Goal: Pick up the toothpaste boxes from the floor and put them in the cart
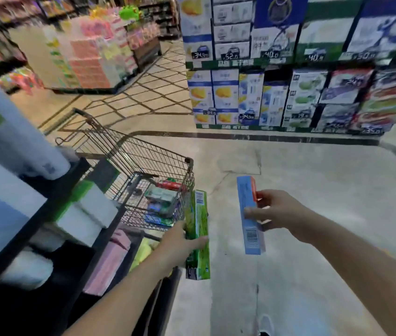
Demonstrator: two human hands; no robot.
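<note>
The wire shopping cart (129, 166) stands on the grey floor (313, 214), and everything here is placed by it. Just beside the cart's near right corner, the left hand (180, 243) grips a green toothpaste box (198, 234) around its middle, fingers curled over the front face; the box stands roughly upright in the air, close against the cart's mesh wall but outside the basket. Further from the cart on the same side, the right hand (277, 209) pinches a blue toothpaste box (250, 214) with a red end, thumb and fingers closed on its long edges, barcode end pointing down. Inside the cart lie several packages (161, 202), green, blue and red. Beyond the cart, across the aisle, a shelf of cartons (289, 98) carries price tags.
</note>
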